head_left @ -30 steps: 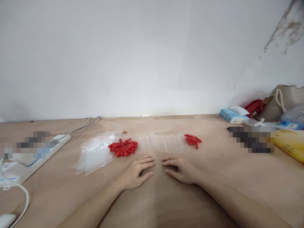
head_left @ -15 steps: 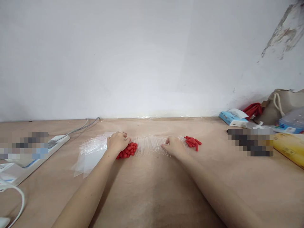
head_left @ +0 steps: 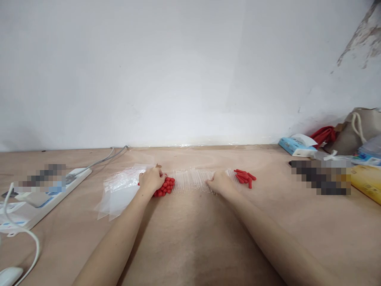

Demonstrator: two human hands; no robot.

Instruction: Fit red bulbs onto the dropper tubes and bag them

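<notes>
My left hand (head_left: 151,179) rests over a heap of small red rounded pieces (head_left: 167,186), its fingers curled in against them. What lies between those fingertips is hidden. A row of thin clear tubes (head_left: 187,180) lies side by side in the middle of the table. At the row's right end is my right hand (head_left: 220,182), thumb and forefinger pinched at a tube. Just beyond it lies a small pile of long red pieces (head_left: 244,178). Clear plastic bags (head_left: 120,194) lie flat in a stack left of my left hand.
A white power strip (head_left: 59,198) with cables runs along the left side. At the right stand a blue tissue pack (head_left: 297,146), a grey-brown bag (head_left: 345,135) and a yellow packet (head_left: 367,182). The white wall (head_left: 190,79) rises behind the table (head_left: 178,238).
The view has shifted slightly, so things appear a little farther right. My left fingers have curled in more at the red pieces. My right hand stays by the tubes.
</notes>
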